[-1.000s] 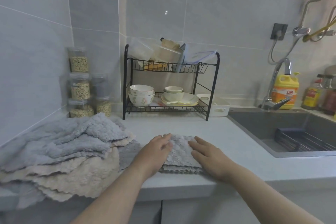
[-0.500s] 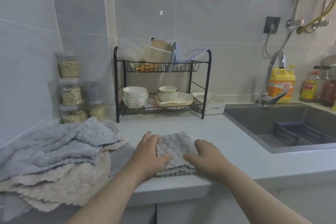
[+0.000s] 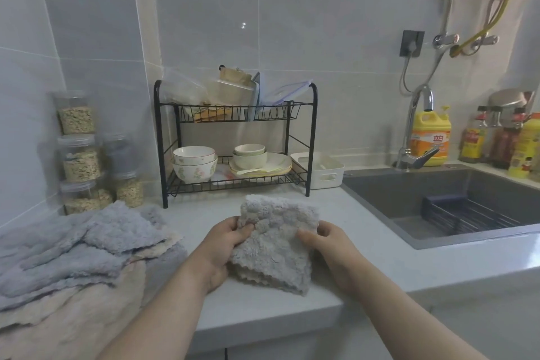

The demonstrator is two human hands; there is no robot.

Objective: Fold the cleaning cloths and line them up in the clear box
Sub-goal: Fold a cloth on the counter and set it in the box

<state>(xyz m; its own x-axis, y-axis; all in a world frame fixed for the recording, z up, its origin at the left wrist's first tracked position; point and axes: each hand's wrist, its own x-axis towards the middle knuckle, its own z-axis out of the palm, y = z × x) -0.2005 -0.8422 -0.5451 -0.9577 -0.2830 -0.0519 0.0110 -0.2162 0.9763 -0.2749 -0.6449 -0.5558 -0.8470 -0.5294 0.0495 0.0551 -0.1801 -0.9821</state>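
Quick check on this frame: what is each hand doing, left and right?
Left hand: closed, gripping the left edge of the folded grey cloth.
Right hand: closed, gripping the same cloth's right edge.

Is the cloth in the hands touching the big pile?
Apart. The head view shows bare counter and the left hand between the folded cloth and the pile.

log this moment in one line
folded grey cloth: held over countertop | left hand: grips left edge | right hand: grips right edge | cloth pile: far left
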